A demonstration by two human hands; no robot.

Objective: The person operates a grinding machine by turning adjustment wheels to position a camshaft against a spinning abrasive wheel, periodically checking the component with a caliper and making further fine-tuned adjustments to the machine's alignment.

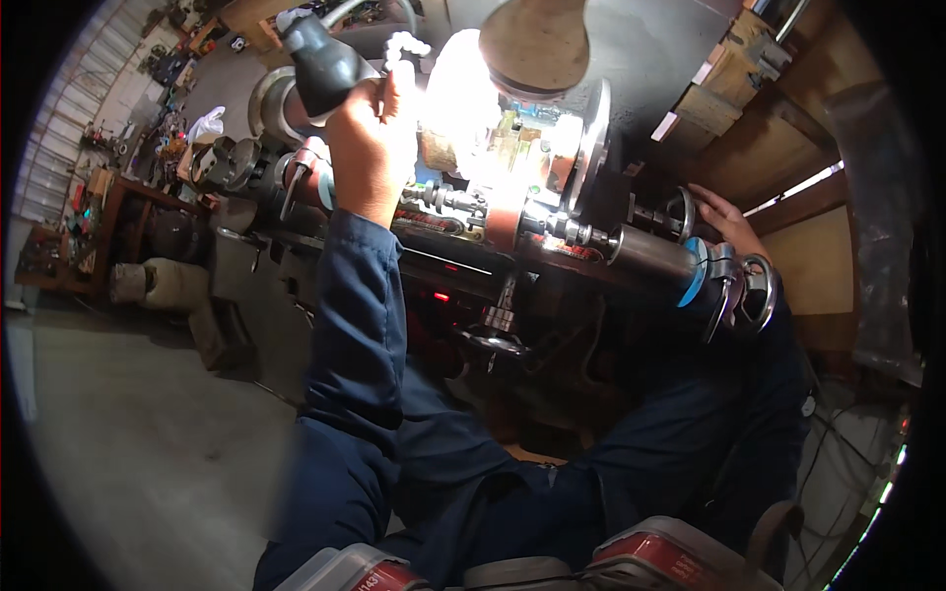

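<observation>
My left hand point(370, 143) has curled fingers against a black fixture point(325, 69), just below a white segmented hose point(404, 47). My right hand point(726, 219) reaches behind the machine's right end, fingers curled at the rim of a metal handwheel point(687, 207). Between my hands are a shiny spindle assembly point(453, 202), a large upright disc point(593, 143) and a steel cylinder point(650, 254) with a blue ring. A bright glare hides part of the machine centre. A second handwheel point(493, 343) sits low at the front.
A round lamp head point(532, 44) hangs over the machine. Cluttered shelving point(108, 231), a gas cylinder point(158, 281) and a dark box point(217, 335) stand at the left. Wooden panelling point(818, 256) is at the right. Cables lie on the floor at the lower right.
</observation>
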